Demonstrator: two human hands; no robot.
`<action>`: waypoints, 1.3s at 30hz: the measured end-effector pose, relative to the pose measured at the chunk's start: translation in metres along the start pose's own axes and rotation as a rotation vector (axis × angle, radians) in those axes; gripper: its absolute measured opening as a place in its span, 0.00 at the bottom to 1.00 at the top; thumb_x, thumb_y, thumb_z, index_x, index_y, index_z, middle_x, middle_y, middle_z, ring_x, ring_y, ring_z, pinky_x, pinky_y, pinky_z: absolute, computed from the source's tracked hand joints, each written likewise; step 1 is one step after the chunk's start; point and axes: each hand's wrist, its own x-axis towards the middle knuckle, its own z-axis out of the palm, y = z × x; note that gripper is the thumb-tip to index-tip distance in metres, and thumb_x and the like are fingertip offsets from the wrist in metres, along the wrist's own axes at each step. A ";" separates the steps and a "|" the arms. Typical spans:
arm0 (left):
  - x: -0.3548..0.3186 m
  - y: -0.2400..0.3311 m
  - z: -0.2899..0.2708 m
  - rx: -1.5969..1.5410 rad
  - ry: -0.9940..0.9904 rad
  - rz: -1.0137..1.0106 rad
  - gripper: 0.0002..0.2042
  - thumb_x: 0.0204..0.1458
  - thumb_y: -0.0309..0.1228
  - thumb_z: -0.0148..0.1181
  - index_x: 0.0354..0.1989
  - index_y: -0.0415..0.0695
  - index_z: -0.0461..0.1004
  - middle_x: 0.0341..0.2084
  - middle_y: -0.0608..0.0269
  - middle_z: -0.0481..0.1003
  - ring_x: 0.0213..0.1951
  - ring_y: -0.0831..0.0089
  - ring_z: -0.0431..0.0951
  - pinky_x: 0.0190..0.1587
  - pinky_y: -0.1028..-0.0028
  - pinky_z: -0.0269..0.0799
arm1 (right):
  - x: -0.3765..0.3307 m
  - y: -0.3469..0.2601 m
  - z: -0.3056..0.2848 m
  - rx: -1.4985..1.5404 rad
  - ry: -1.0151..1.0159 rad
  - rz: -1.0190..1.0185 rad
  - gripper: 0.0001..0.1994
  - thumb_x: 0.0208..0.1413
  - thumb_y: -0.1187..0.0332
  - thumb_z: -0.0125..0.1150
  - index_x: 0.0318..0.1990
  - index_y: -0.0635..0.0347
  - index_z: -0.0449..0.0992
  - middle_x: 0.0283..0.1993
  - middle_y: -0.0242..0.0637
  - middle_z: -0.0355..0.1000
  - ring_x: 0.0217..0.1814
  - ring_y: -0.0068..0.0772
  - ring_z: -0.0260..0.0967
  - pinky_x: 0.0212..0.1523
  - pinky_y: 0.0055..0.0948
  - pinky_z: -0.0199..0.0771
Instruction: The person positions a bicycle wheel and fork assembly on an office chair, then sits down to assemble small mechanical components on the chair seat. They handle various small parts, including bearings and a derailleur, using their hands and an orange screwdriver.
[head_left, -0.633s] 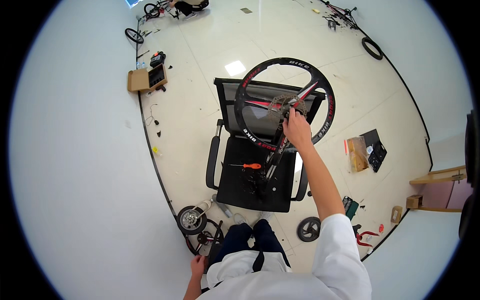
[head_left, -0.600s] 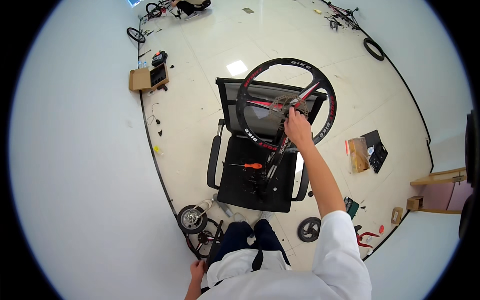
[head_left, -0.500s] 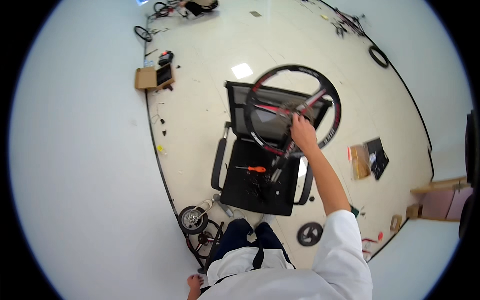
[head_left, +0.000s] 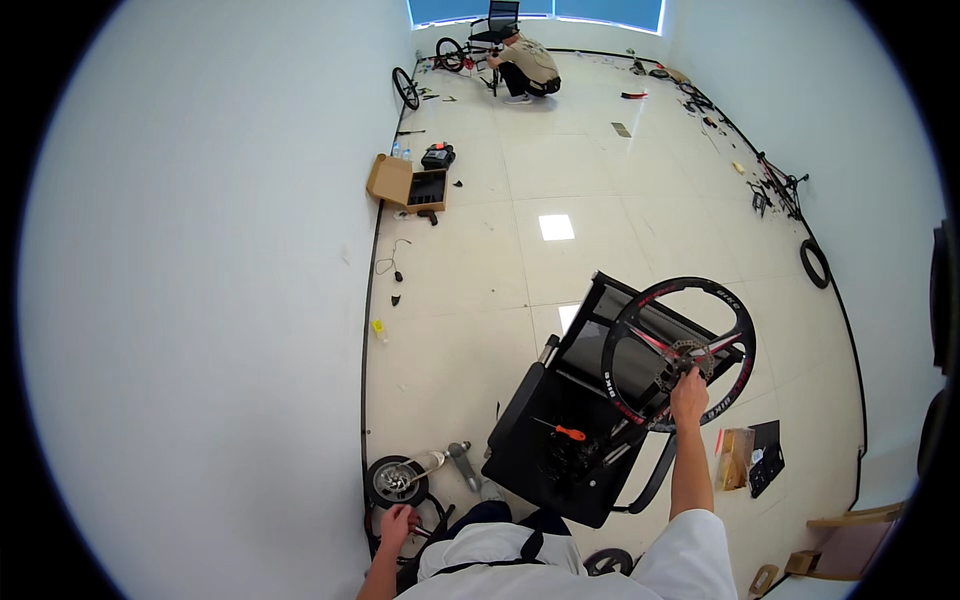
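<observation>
My right hand (head_left: 689, 397) is closed at the hub of a black three-spoke bicycle wheel (head_left: 745, 355) with red and white markings. A brake disc (head_left: 668, 378) surrounds that hub. The wheel is held up over a black office chair (head_left: 535, 455), in front of its mesh back. On the chair seat lie an orange-handled screwdriver (head_left: 570, 433) and some small dark parts too tiny to name. My left hand (head_left: 398, 522) hangs low on the left, loosely curled with nothing visible in it. Nearest to it is a small wheel with a black tyre (head_left: 385, 497).
Along the left wall stand an open cardboard box (head_left: 392, 183) and a black case (head_left: 438, 156). A person (head_left: 530, 70) squats by a bike at the far end. Right of the chair lies an open black tool case (head_left: 766, 460). A loose tyre (head_left: 815, 263) leans by the right wall.
The view has swung up toward the far end of the room, so chair and wheel sit lower and further right. My left hand has come up beside the small wheel. My right still holds the wheel.
</observation>
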 end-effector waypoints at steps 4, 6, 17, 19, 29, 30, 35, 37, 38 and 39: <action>0.019 0.044 0.005 0.049 -0.021 0.047 0.11 0.61 0.33 0.53 0.39 0.37 0.74 0.29 0.59 0.78 0.28 0.73 0.79 0.29 0.74 0.73 | -0.005 -0.003 0.020 0.022 0.074 0.311 0.12 0.62 0.61 0.50 0.42 0.62 0.67 0.33 0.52 0.75 0.36 0.58 0.74 0.36 0.53 0.72; 0.020 0.048 -0.002 0.040 0.006 -0.027 0.11 0.61 0.35 0.52 0.39 0.38 0.74 0.30 0.58 0.78 0.29 0.71 0.79 0.30 0.73 0.74 | 0.001 -0.005 0.035 0.083 0.119 0.494 0.15 0.63 0.58 0.48 0.43 0.63 0.67 0.33 0.56 0.76 0.34 0.61 0.75 0.34 0.56 0.72; -0.006 -0.044 0.009 0.134 -0.015 -0.392 0.12 0.57 0.38 0.54 0.35 0.40 0.74 0.28 0.58 0.77 0.27 0.66 0.79 0.28 0.68 0.75 | 0.027 -0.034 0.011 0.356 0.072 1.018 0.21 0.56 0.54 0.49 0.39 0.66 0.75 0.38 0.55 0.78 0.42 0.59 0.76 0.46 0.53 0.73; -0.011 -0.052 0.021 0.177 -0.059 -0.329 0.12 0.58 0.37 0.54 0.36 0.40 0.74 0.29 0.58 0.78 0.28 0.67 0.79 0.29 0.68 0.75 | 0.018 -0.029 0.000 0.384 0.010 0.864 0.19 0.56 0.55 0.52 0.37 0.66 0.75 0.36 0.54 0.77 0.40 0.57 0.76 0.43 0.52 0.74; -0.013 -0.008 0.099 0.122 -0.079 -0.222 0.13 0.61 0.37 0.53 0.41 0.39 0.74 0.33 0.58 0.79 0.31 0.68 0.79 0.35 0.69 0.75 | 0.007 0.038 -0.003 0.140 -0.018 -0.166 0.12 0.53 0.64 0.60 0.35 0.63 0.66 0.30 0.47 0.72 0.29 0.52 0.74 0.31 0.44 0.76; -0.018 0.003 0.100 0.166 -0.125 -0.239 0.13 0.61 0.38 0.52 0.43 0.40 0.73 0.33 0.58 0.79 0.31 0.67 0.79 0.34 0.69 0.76 | 0.013 0.040 -0.004 0.119 -0.035 -0.215 0.12 0.53 0.64 0.60 0.34 0.63 0.67 0.29 0.47 0.73 0.29 0.51 0.75 0.30 0.43 0.76; -0.027 0.017 0.098 0.196 -0.083 -0.283 0.13 0.60 0.38 0.52 0.42 0.41 0.73 0.33 0.59 0.79 0.31 0.68 0.80 0.33 0.68 0.76 | 0.029 0.040 -0.009 -0.033 -0.152 -0.388 0.15 0.52 0.59 0.62 0.31 0.63 0.70 0.24 0.42 0.73 0.24 0.44 0.75 0.26 0.38 0.78; -0.023 0.006 0.096 0.191 -0.084 -0.276 0.13 0.60 0.38 0.53 0.41 0.41 0.74 0.33 0.59 0.79 0.31 0.67 0.80 0.34 0.67 0.76 | 0.027 0.042 -0.003 -0.042 -0.113 -0.372 0.15 0.52 0.58 0.63 0.31 0.62 0.70 0.24 0.42 0.73 0.24 0.43 0.76 0.26 0.37 0.78; -0.021 0.000 0.094 0.195 -0.089 -0.266 0.13 0.60 0.38 0.53 0.40 0.40 0.76 0.32 0.58 0.79 0.31 0.67 0.80 0.35 0.67 0.75 | 0.025 0.043 0.000 -0.048 -0.093 -0.364 0.15 0.52 0.57 0.63 0.31 0.62 0.70 0.24 0.42 0.73 0.24 0.43 0.76 0.26 0.37 0.78; -0.020 -0.008 0.091 0.195 -0.091 -0.255 0.13 0.59 0.38 0.54 0.39 0.40 0.77 0.32 0.58 0.80 0.32 0.67 0.80 0.35 0.67 0.75 | 0.024 0.041 0.000 -0.053 -0.078 -0.347 0.15 0.53 0.57 0.63 0.31 0.61 0.70 0.24 0.42 0.73 0.24 0.43 0.76 0.26 0.37 0.78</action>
